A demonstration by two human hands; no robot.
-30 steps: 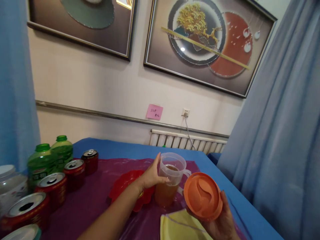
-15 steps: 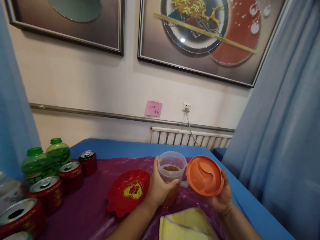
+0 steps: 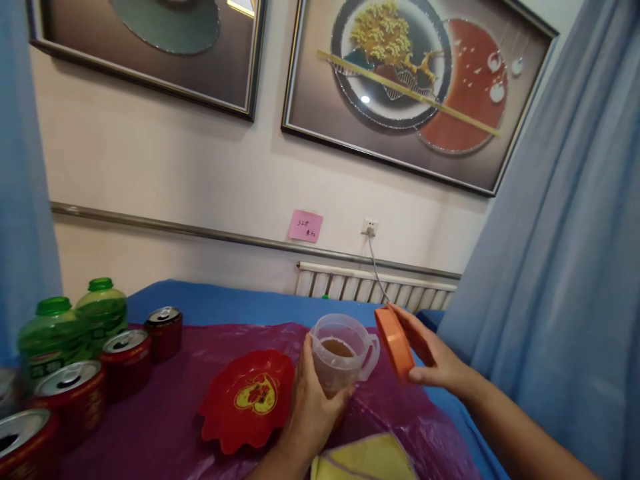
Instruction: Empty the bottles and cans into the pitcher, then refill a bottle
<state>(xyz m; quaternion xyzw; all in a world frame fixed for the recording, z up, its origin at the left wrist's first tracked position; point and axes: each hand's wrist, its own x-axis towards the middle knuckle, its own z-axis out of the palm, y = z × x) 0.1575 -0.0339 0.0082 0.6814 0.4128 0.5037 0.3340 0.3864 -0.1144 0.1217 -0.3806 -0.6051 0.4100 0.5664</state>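
A clear plastic pitcher (image 3: 345, 363) with a handle on its right side holds brown liquid, and its top is uncovered. My left hand (image 3: 313, 403) is wrapped round the pitcher's left side. To the right, my right hand (image 3: 435, 357) grips an orange lid (image 3: 394, 341), turned nearly edge-on and apart from the pitcher. Left of the pitcher lies a red scalloped plate (image 3: 250, 400) with a yellow heart design. A folded yellow cloth (image 3: 365, 460) lies in front of the pitcher, partly cut off by the frame's lower edge.
Several red drink cans (image 3: 125, 360) and two green bottles (image 3: 103, 313) line the left side. Purple plastic sheeting (image 3: 200, 347) covers part of the blue table cover (image 3: 210, 303). Behind are a radiator (image 3: 340, 283) and a wall; a blue curtain (image 3: 550, 267) hangs at right.
My right hand has turned the orange lid from face-on to nearly edge-on. The pitcher's handle now shows clearly on the right. The view has tilted up slightly.
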